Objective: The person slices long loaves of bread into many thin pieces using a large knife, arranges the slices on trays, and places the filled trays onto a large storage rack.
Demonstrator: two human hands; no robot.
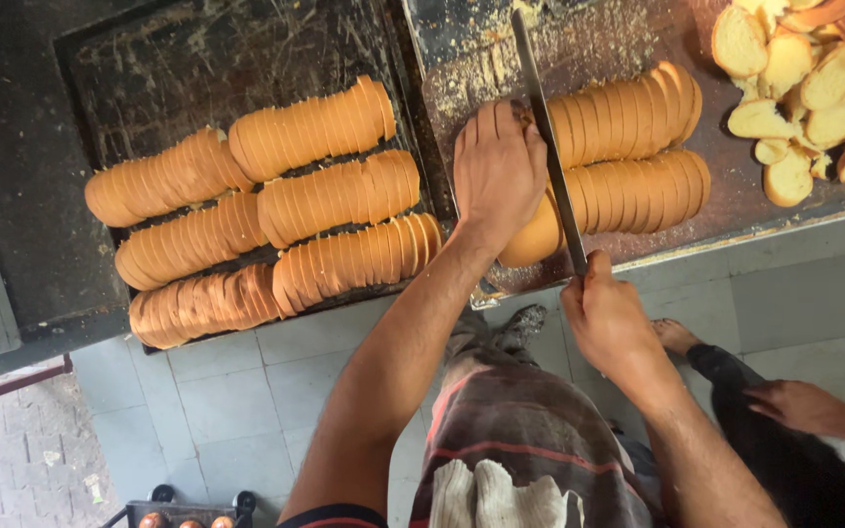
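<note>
My left hand [497,171] presses down on the unsliced ends of two golden-brown bread loaves [628,156] lying on a worn, crumb-strewn cutting board [735,210]. My right hand [606,315] grips the handle of a long knife [546,137]. Its blade stands across both loaves just right of my left hand's fingers. To the right of the blade the loaves are cut into thin slices that still stand together.
A dark baking tray [198,68] on the left holds several sliced loaves [276,210] in rows. Loose bread slices [814,83] are piled at the top right. Another person's hand [799,403] and foot [675,335] show at lower right, over a grey tiled floor [207,401].
</note>
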